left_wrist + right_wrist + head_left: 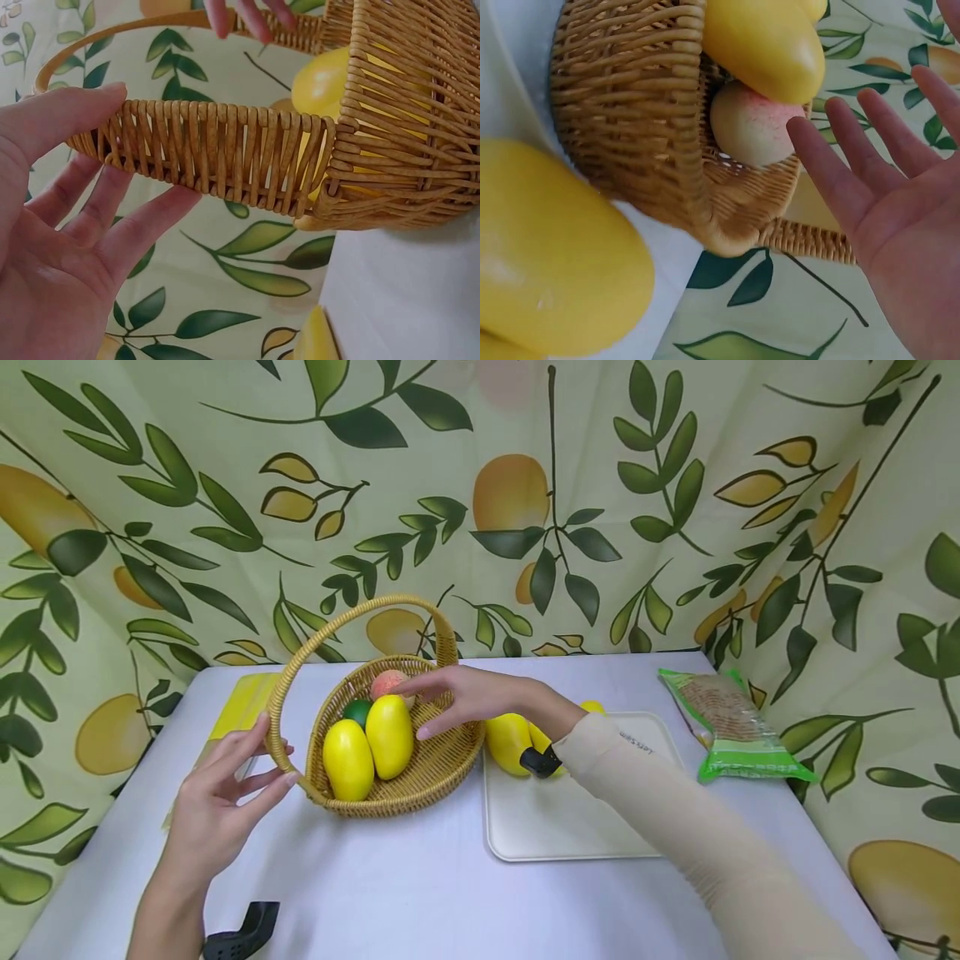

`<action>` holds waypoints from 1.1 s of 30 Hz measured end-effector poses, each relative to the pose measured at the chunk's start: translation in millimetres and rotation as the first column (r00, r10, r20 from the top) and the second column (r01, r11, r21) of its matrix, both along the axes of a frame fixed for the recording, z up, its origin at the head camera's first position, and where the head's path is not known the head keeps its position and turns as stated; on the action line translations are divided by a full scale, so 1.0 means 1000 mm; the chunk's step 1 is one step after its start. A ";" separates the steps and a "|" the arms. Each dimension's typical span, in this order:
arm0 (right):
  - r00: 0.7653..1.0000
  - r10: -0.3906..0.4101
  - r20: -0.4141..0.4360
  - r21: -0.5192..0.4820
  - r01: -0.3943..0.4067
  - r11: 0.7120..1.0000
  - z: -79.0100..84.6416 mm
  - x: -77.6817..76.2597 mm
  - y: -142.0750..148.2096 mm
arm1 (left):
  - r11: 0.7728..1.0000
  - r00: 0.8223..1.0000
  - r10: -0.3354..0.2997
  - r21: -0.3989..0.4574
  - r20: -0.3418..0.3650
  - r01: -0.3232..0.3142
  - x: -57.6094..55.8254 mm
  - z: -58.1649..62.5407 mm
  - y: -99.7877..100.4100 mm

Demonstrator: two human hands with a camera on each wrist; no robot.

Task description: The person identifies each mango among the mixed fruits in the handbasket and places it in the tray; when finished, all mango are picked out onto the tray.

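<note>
My left hand (217, 802) pinches the side of the handle of a wicker basket (442, 793), thumb on one face and fingertips on the other. The arched handle (217, 146) runs from this grip into the basket's side in the left wrist view. Inside the basket lie two yellow mangoes (348, 760), a pinkish peach (388, 683) and a dark green fruit (357, 712), partly hidden. My right hand (468, 697) hovers over the basket's right side, fingers extended and holding nothing. In the right wrist view its fingertips overlap the edge of the peach (750, 124).
To the basket's right, a white tray (577, 827) bears yellow mangoes (507, 745), partly hidden behind the right forearm. A green-edged bag of brown food (731, 718) lies at the far right. A flat yellow packet (243, 706) lies left, behind the left hand.
</note>
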State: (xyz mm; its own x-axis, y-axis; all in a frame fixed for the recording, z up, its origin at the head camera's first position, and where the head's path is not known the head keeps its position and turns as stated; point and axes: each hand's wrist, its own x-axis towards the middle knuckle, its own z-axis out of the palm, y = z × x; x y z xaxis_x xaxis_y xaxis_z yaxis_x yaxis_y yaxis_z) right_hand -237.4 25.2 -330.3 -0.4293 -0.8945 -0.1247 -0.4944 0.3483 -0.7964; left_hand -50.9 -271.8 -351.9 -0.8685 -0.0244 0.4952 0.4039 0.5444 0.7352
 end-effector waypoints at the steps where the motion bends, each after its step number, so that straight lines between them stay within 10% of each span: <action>1: 1.000 0.003 0.000 0.002 -0.003 1.000 -0.001 0.000 -0.003 | 1.000 1.000 0.001 0.000 0.002 -0.001 0.000 0.000 0.000; 33: 1.000 0.015 -0.015 0.190 -0.012 0.982 -0.012 -0.022 -0.063 | 0.999 0.999 -0.027 0.029 -0.029 0.028 -0.001 -0.003 0.000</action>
State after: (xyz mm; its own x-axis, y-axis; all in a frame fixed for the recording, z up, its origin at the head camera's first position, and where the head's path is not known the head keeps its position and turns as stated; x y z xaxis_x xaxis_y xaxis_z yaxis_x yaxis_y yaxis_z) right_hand -259.2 -38.3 -342.0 -0.4204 -0.8612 -0.2856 -0.5125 0.4852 -0.7085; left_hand -52.0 -272.0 -354.8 -0.8544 -0.0155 0.5194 0.4398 0.5108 0.7387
